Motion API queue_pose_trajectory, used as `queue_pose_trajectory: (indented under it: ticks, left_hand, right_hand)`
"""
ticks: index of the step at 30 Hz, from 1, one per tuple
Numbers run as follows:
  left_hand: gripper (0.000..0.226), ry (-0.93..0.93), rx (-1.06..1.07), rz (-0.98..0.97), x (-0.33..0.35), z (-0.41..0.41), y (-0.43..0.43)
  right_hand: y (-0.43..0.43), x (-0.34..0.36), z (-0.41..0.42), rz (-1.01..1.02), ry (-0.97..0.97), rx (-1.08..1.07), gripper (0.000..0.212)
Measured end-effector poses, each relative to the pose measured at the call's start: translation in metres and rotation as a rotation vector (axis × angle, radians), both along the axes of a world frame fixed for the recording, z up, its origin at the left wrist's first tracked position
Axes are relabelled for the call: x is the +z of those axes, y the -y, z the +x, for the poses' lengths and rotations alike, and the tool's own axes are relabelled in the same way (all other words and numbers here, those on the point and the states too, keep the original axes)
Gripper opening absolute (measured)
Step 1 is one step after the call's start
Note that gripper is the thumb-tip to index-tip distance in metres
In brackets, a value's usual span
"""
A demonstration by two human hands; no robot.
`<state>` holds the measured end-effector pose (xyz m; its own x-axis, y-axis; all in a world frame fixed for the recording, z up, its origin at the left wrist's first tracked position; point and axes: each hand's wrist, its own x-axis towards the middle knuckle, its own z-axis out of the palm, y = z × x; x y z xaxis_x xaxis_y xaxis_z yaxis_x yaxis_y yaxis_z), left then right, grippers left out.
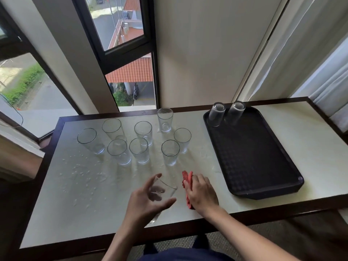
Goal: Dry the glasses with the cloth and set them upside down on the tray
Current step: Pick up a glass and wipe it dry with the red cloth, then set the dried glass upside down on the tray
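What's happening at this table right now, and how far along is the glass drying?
A person is drying glasses. The left hand holds a tilted glass above the table's near edge, and the right hand grips a red cloth just beside it. Two glasses already stand upside down at the far end of the dark tray. Eight upright glasses wait on the wet tabletop.

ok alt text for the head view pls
A person's left hand holds a clear drinking glass tilted over a wet white table while the right hand grips a red textured cloth. Eight more glasses stand upright behind; two upturned glasses sit on a black plastic tray.
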<state>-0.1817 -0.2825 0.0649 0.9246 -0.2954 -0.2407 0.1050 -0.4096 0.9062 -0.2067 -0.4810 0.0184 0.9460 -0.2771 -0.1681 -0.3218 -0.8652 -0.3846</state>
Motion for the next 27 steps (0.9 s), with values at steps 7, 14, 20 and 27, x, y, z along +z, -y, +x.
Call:
queue_pose_trajectory:
  ticks: [7, 14, 20, 27]
  left_hand:
    - [0.081, -0.093, 0.12, -0.04, -0.014, -0.004, -0.032]
    - [0.078, -0.187, 0.082, -0.228, -0.009, -0.002, -0.03]
    - [0.085, -0.27, -0.002, -0.33, -0.009, -0.005, 0.015]
    - [0.086, -0.318, -0.057, -0.328, -0.007, -0.004, 0.106]
  right_hand:
    - [-0.02, -0.03, -0.009, -0.202, -0.231, 0.158, 0.067]
    - [-0.027, -0.01, -0.019, -0.019, -0.055, 0.084, 0.069]
    - [-0.009, 0.016, -0.033, 0.99, 0.111, -0.652, 0.015]
    - [0.062, 0.013, -0.046, 1.713, -0.282, -0.667, 0.051]
